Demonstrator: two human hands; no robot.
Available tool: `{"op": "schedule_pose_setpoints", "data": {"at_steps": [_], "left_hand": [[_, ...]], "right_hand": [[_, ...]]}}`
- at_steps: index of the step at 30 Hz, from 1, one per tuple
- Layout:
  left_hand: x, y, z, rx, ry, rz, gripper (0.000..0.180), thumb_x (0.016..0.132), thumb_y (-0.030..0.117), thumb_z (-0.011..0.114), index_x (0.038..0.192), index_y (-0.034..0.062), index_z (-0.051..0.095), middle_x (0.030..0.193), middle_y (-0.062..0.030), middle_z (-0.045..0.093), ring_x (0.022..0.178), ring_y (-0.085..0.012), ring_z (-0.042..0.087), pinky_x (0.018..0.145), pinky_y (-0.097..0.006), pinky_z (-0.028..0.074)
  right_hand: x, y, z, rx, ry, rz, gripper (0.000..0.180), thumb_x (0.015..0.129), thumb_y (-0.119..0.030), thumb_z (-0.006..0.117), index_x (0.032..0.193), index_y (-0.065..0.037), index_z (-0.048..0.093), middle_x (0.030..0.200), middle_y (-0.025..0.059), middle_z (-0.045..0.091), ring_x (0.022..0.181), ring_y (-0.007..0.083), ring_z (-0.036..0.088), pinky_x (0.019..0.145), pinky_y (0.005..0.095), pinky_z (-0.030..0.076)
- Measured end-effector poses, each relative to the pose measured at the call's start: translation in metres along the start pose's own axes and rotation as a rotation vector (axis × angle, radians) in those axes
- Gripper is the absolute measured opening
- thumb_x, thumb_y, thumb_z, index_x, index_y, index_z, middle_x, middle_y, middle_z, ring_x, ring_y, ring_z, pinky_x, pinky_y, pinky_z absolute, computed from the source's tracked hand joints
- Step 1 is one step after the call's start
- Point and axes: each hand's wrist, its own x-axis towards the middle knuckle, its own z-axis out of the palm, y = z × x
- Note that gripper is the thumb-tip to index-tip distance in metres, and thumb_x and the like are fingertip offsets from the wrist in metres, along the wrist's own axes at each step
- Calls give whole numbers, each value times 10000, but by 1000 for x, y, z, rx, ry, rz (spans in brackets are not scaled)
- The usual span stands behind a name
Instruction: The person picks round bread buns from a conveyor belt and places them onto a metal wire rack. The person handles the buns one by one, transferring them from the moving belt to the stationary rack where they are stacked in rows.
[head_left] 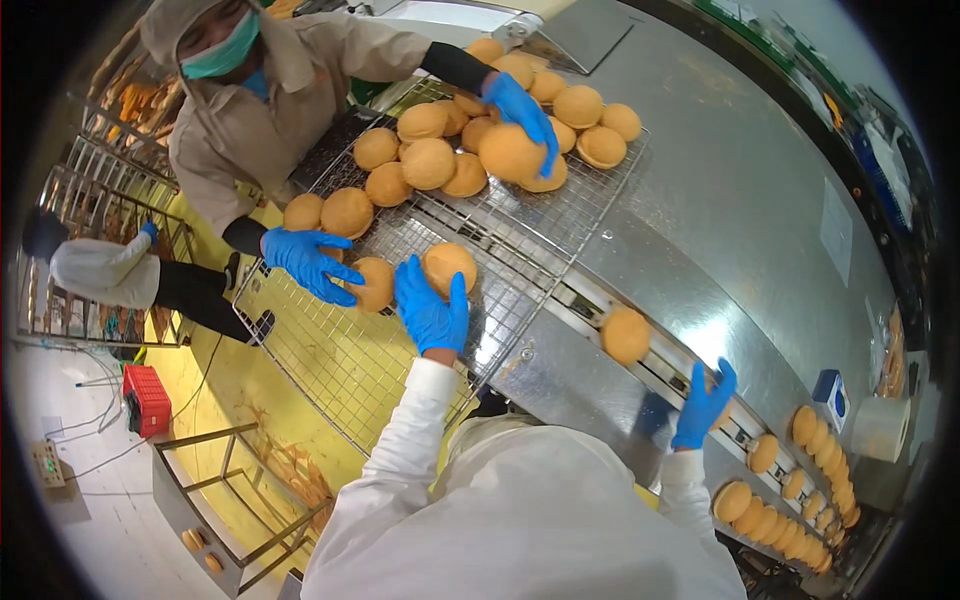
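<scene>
My left hand, in a blue glove, is over the wire rack with its fingers spread. A round golden bun lies just beyond, between the fingers and thumb; I cannot tell how firmly they touch it. My right hand, gloved too, is beside the conveyor with fingers apart, and a bun partly shows behind them. Another bun sits on the conveyor between my hands. Across from me, a co-worker's gloved hand reaches to a bun; their other hand grips a large bun.
A second wire rack bears a pile of buns. More buns stand in rows along the conveyor's far right end. A steel table runs alongside. Metal trolleys, a red crate and another person are at the left.
</scene>
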Motion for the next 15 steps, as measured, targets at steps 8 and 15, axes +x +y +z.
{"op": "schedule_pose_setpoints", "data": {"at_steps": [8, 15], "left_hand": [[5, -30, -10, -187, -167, 82, 740, 817, 334, 735, 1397, -22, 444, 1327, -296, 514, 1279, -437, 453, 1073, -520, 349], [47, -115, -37, 20, -214, -390, 920, 698, 404, 836, 1394, -46, 437, 1232, -279, 575, 1170, -405, 548, 1003, -481, 431]], "right_hand": [[-53, -220, 210, 342, -530, -480, 651, 785, -332, 799, 1291, -17, 539, 1239, 193, 569, 1155, 352, 557, 970, 426, 449], [-74, -277, 225, 173, -892, -352, 861, 622, -354, 878, 1320, -61, 467, 1205, 204, 501, 1103, 383, 525, 942, 455, 456]]}}
